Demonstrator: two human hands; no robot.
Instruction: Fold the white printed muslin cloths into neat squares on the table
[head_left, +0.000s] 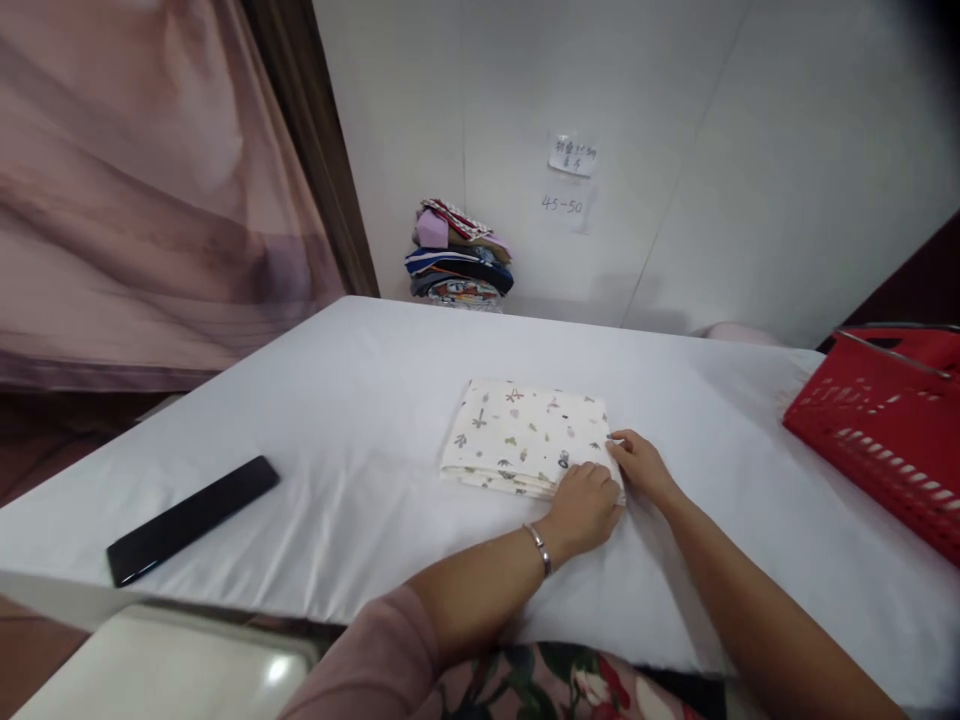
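A folded white cloth [525,430] printed with small leaf and plant shapes lies flat on the white-covered table [360,390]. Its layered folds show along the near edge. My left hand [585,508], with a silver bracelet at the wrist, grips the near right corner, fingers curled over the top. Just to the right, my right hand [643,466] pinches the cloth's right edge between thumb and fingers. The underside of the cloth and some of my fingertips are hidden.
A long black object [191,515] lies at the table's left. A red plastic basket [885,425] stands at the right edge. Behind the table is a pile of folded fabrics [459,262] against the wall; a pink curtain [150,180] hangs at left.
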